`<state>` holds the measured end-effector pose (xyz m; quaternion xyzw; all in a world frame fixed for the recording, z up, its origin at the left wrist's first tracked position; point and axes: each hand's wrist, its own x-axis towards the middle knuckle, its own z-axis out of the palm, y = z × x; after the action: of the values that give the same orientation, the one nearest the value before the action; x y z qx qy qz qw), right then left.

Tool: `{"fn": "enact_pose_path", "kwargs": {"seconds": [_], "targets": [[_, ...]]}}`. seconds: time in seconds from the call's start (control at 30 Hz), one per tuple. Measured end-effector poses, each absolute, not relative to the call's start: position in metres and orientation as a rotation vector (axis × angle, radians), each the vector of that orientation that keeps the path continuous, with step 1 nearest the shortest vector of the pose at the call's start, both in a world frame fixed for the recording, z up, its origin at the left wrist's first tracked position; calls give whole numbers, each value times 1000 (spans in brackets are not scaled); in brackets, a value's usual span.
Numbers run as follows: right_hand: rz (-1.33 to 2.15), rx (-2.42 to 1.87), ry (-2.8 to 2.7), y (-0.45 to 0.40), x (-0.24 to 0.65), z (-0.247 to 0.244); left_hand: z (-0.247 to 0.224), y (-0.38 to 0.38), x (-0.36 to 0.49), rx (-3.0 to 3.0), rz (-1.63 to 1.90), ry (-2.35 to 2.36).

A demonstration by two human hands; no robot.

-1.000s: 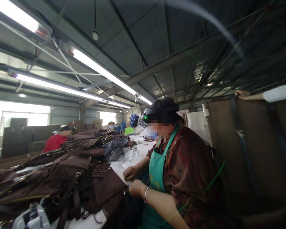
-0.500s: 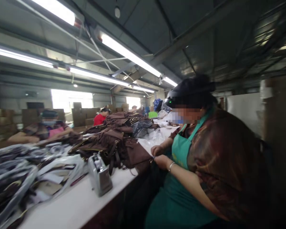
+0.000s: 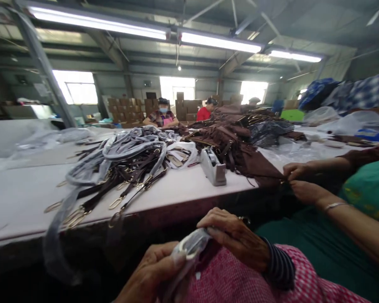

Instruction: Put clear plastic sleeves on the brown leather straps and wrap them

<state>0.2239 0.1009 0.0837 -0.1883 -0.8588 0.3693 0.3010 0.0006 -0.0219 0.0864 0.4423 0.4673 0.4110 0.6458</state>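
Low in front, over a red checked garment [image 3: 227, 277], my left hand [image 3: 150, 269] pinches a bag strap [image 3: 192, 244] wrapped in clear plastic, thumb on top. A pale ring-shaped part shows through the film. My right hand [image 3: 236, 235] is closed on the strap's far end, its fingers curled over the plastic; the fingertips are partly hidden. Beyond my hands, a pile of dark straps [image 3: 126, 176] with gold-coloured clips lies on the white table [image 3: 177, 191], many wrapped in plastic. Some strap ends hang over the edge.
A grey tape dispenser [image 3: 214, 168] stands near the table edge, beside heaped brown bags [image 3: 227, 134]. At right, a co-worker's hands [image 3: 303, 181] hold a brown bag corner close by. Other people sit across the table. Stacked cartons [image 3: 126, 109] stand behind.
The view has swung left and down from the co-worker at right. My hands and the wrapped strap have come into view, along with more of the strap pile.
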Motion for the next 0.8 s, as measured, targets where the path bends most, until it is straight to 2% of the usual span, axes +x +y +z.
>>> {"fn": "enact_pose_path", "kwargs": {"seconds": [0.1, 0.3, 0.57, 0.63, 0.8], "targets": [[1096, -500, -2018, 95, 198, 82, 115, -6, 4, 878, 1078, 864], [1037, -645, -1558, 110, 133, 69, 149, 32, 4, 766, 1376, 736], [1773, -456, -1318, 152, 89, 69, 149, 112, -22, 1001, 1698, 725], [1849, -414, -1290, 160, 85, 62, 140, 130, -28, 1100, 1683, 793], [2065, -444, -1163, 186, 88, 47, 112, 160, -40, 1349, 1381, 896]]}}
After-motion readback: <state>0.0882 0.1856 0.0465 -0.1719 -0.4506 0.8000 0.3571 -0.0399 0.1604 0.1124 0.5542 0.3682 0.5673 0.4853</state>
